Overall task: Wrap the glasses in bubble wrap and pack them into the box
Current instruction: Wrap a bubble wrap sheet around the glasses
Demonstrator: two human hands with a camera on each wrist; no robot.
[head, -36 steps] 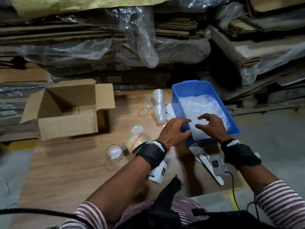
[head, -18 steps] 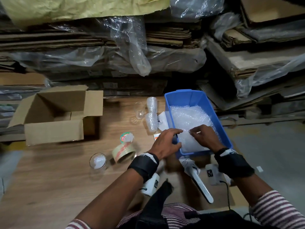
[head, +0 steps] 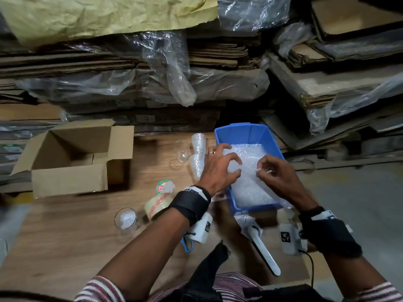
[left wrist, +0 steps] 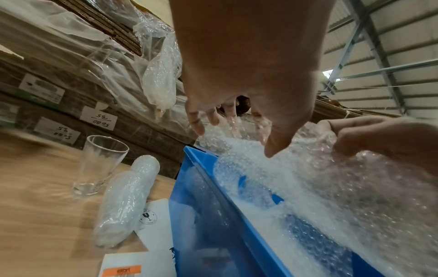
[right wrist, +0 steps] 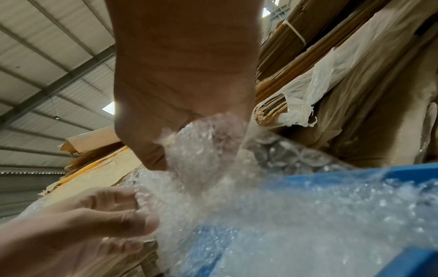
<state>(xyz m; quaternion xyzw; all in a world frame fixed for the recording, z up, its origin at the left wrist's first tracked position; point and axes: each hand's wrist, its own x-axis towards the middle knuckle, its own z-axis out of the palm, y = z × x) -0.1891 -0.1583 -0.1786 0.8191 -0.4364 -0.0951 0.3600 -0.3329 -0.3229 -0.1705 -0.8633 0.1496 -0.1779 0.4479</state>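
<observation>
Both hands in the blue bin (head: 248, 132), working the bubble wrap (head: 246, 184).
Right hand (head: 281, 177) pinches a sheet edge; left hand (head: 220, 168) fingers spread, curled over the wrap. Bare glass (head: 181, 151) at 11 o'clock of left hand, open box (head: 72, 179) at 9.

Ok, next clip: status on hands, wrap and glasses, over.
Right hand pinching bubble wrap in blue bin; left hand clawed over it, grip unclear. Two bare glasses on table, box open. Nothing blocking.
</observation>
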